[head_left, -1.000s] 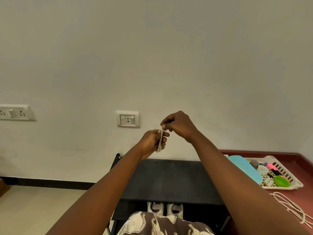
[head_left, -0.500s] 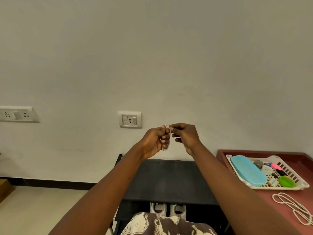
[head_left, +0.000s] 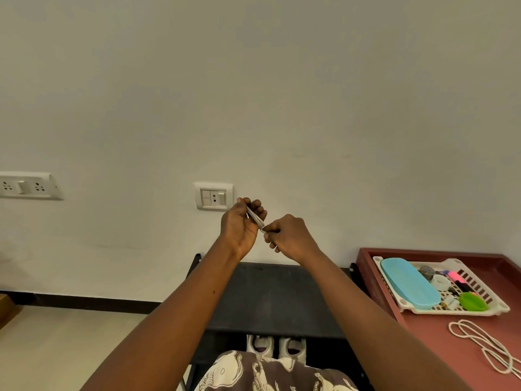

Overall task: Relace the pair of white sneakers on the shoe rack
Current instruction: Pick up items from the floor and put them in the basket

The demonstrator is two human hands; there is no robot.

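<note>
I hold a folded white shoelace [head_left: 255, 217] up in front of the wall, above the black shoe rack [head_left: 277, 294]. My left hand [head_left: 241, 225] grips the bundle between thumb and fingers. My right hand [head_left: 287, 237] pinches its lower end, fingers curled. The pair of white sneakers [head_left: 275, 346] stands on the rack's lower shelf, partly hidden by the top shelf and by my patterned clothing. A second white lace [head_left: 486, 347] lies looped on the red table at the right.
A red table [head_left: 439, 345] beside the rack carries a white plastic basket [head_left: 492, 301] with a blue lid, a green cap and small items. Wall sockets [head_left: 213, 196] sit behind my hands, another socket strip [head_left: 26, 186] at the left. Pale floor lies left of the rack.
My right hand has dropped below the left and now pinches the lace's lower end. The left hand has turned, tilting the folded lace. The camera view has shifted slightly.
</note>
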